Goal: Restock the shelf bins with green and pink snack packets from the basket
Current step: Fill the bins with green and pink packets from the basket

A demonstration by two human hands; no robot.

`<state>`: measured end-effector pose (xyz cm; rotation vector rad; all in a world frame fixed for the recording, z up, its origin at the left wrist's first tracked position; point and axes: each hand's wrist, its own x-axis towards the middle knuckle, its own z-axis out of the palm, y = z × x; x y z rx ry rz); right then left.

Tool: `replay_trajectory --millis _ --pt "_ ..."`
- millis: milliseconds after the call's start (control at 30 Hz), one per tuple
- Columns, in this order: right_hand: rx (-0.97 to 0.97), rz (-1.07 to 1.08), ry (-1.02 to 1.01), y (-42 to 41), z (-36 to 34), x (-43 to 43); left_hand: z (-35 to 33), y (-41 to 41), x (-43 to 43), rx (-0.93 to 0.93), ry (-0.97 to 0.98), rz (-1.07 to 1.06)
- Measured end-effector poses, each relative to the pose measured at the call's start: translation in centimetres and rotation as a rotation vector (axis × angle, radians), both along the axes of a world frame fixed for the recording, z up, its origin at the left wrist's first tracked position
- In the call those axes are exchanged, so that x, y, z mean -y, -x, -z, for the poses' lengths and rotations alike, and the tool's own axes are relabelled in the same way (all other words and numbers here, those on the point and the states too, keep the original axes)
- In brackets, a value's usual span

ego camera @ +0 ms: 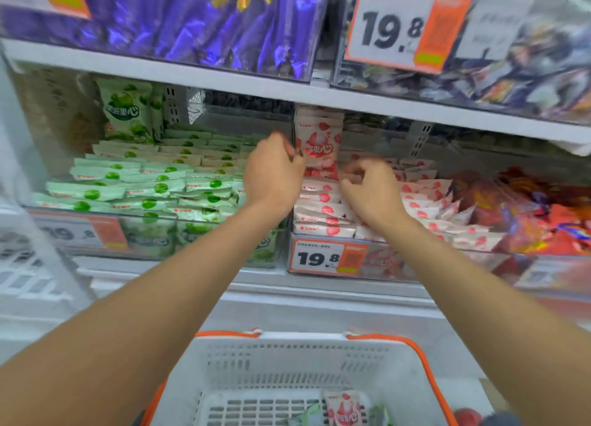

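- Step in hand: stocking the pink bin (pixel 377 250). Both hands are inside it, above the rows of pink packets (pixel 319 209).
- Left hand (pixel 273 173): fingers curled against the left edge of a standing pink packet (pixel 319 144) at the back of the bin. It appears to pinch that edge and hold the packet upright.
- Right hand (pixel 371 189): fingers curled low over the pink rows, just right of the standing packet. It is blurred, so I cannot tell whether it holds anything.
- Green bin (pixel 76 216), immediately to the left: well filled with green packets (pixel 144 184) laid in rows. Neither hand is on it.
- Basket (pixel 297 358), below the shelf: nearly emptied. One pink packet (pixel 343 408) and a few green ones (pixel 308 417) lie at its near end (partly cut off by the frame edge).
- Judgement: the task is far along, with only the basket's last packets left to stock.
- Next move calls for settling the standing packet so it does not topple. A hand should then go down to the basket, and each remaining packet must go by colour into its own bin.
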<state>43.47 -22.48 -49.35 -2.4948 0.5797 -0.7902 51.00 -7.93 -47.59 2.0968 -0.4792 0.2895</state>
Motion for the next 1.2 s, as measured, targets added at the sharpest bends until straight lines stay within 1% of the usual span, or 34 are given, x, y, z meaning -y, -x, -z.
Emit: replay_trajectory --millis 67,133,200,267,300,367,433,500,600,667,767,900,967,1033,1100,1167,1200 --pt "0.028 0.008 0.076 3.2 0.3 -1.2 0.2 4.3 -1.9 0.067 -0.006 0.033" --pt "0.055 0.001 0.096 6.4 1.0 -2.9 1.0 8.2 -3.4 0.096 -0.072 0.080" --pt "0.091 -0.006 0.122 9.6 2.7 -4.8 2.7 11.3 -4.4 0.009 -0.182 0.110" --pt "0.041 -0.036 0.089 12.1 5.7 -6.0 5.5 13.1 -5.2 -0.172 -0.333 0.140" --pt "-0.053 -0.066 0.031 13.1 7.6 -6.5 7.3 13.6 -5.8 -0.263 -0.434 0.167" --pt "-0.328 -0.125 -0.117 15.2 12.2 -6.8 10.8 14.2 -7.3 -0.419 -0.612 0.246" --pt "-0.575 -0.126 -0.251 17.6 17.3 -6.4 14.0 14.4 -8.7 -0.535 -0.693 0.321" --pt "-0.763 -0.087 -0.340 20.0 22.2 -5.9 16.7 14.5 -9.4 -0.566 -0.757 0.338" --pt "-0.945 0.006 -0.368 22.5 27.7 -5.8 19.7 14.5 -9.2 -0.639 -0.827 0.364" --pt "-1.012 0.091 -0.392 23.7 31.1 -6.0 21.4 14.4 -8.8 -0.684 -0.839 0.413" --pt "-1.107 0.152 -0.428 25.3 35.1 -6.7 23.3 14.6 -8.5 -0.704 -0.873 0.478" --pt "-1.069 0.301 -0.491 26.8 36.4 -7.0 24.2 15.3 -8.5 -0.697 -0.913 0.502" --pt "-1.097 0.304 -0.520 26.4 36.1 -6.8 24.4 15.6 -8.6 -0.686 -0.927 0.516" --pt "-1.132 0.238 -0.523 25.6 35.1 -6.8 24.5 15.7 -8.7 -0.679 -0.925 0.543" --pt "-1.082 0.151 -0.618 23.5 32.9 -6.5 24.3 15.7 -8.8 -0.677 -0.925 0.589" --pt "-0.975 0.143 -0.740 20.9 28.8 -6.2 23.6 16.0 -9.0 -0.687 -0.936 0.669" --pt "-0.913 0.153 -0.807 19.6 26.3 -6.0 23.1 16.3 -9.0 -0.693 -0.911 0.705"
